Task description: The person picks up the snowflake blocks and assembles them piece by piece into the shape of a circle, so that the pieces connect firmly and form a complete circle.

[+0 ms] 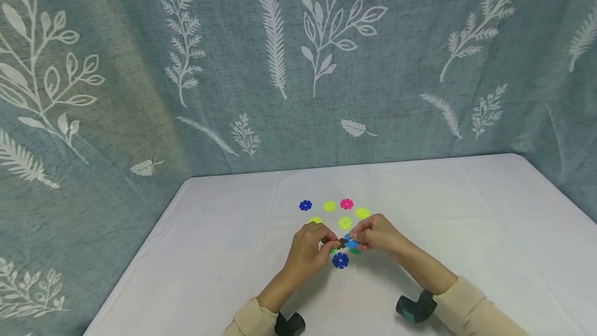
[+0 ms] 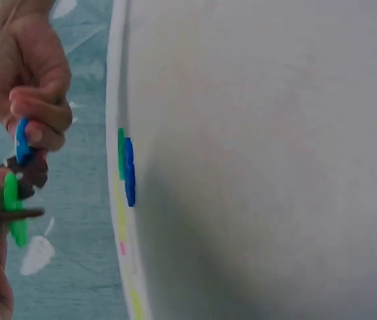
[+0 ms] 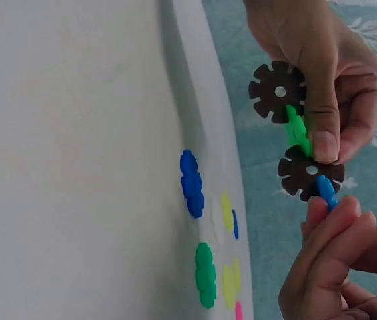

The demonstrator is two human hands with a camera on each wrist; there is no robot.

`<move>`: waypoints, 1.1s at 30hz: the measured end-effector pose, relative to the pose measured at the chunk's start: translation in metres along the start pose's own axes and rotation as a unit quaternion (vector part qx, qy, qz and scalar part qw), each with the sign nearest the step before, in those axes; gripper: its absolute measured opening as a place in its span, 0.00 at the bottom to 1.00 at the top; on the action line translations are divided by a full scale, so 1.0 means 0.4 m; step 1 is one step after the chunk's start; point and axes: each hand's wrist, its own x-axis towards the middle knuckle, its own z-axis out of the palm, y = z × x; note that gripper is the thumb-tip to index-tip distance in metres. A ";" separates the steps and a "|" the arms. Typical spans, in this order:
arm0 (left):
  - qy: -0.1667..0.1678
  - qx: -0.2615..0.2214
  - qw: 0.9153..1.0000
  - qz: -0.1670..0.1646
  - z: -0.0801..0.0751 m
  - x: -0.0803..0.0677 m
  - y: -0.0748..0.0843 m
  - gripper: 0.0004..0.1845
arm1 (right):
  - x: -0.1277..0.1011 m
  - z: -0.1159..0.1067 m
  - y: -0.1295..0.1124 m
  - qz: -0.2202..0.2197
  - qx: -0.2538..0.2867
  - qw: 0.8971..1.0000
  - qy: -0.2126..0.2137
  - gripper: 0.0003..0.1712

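Note:
My left hand (image 1: 305, 249) grips a small chain of notched plastic discs above the white table. In the right wrist view it has a brown disc (image 3: 268, 93), a bright green disc (image 3: 295, 127) and a second brown disc (image 3: 298, 175), joined slot to slot. My right hand (image 1: 379, 233) pinches a light blue notched disc (image 1: 352, 243) by its edge. The blue disc meets the second brown disc at its rim; how deep it sits in the slot I cannot tell. Fingers hide parts of the green and blue discs.
Loose notched discs lie on the white table (image 1: 224, 253) around and beyond the hands: dark blue (image 1: 340, 260), green (image 1: 356, 251), pink (image 1: 346, 204) and several yellow (image 1: 345, 223). A patterned curtain (image 1: 298, 134) hangs behind. Dark wrist devices (image 1: 416, 307) sit below the forearms.

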 end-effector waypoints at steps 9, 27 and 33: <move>-0.143 -0.069 0.982 -0.101 -0.028 0.027 0.004 0.04 | 0.006 -0.012 0.019 -0.048 -0.029 0.998 -0.039 0.10; -0.212 -0.255 0.909 -0.253 -0.026 0.047 -0.044 0.08 | 0.010 0.007 0.028 -0.087 0.002 0.992 -0.087 0.15; -0.190 -0.234 0.899 -0.317 -0.045 0.038 -0.057 0.08 | 0.021 -0.005 0.037 -0.092 -0.040 0.990 -0.097 0.17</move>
